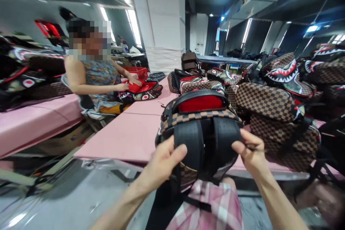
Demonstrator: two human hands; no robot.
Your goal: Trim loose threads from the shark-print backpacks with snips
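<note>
I hold a brown checkered backpack [201,115] upright at the near edge of the pink table [129,133], its black padded straps facing me and its red lining showing at the top. My left hand [164,160] grips the left shoulder strap, thumb on its front. My right hand [250,151] is closed on the right strap's edge. The bag's lower part rests against my lap, on pink plaid cloth [210,208].
Many checkered backpacks with shark-mouth prints [280,75] are piled on the table to the right and behind. Across the table to the left, a seated person [97,75] handles an open bag with red lining [140,90]. A white pillar [161,18] stands behind.
</note>
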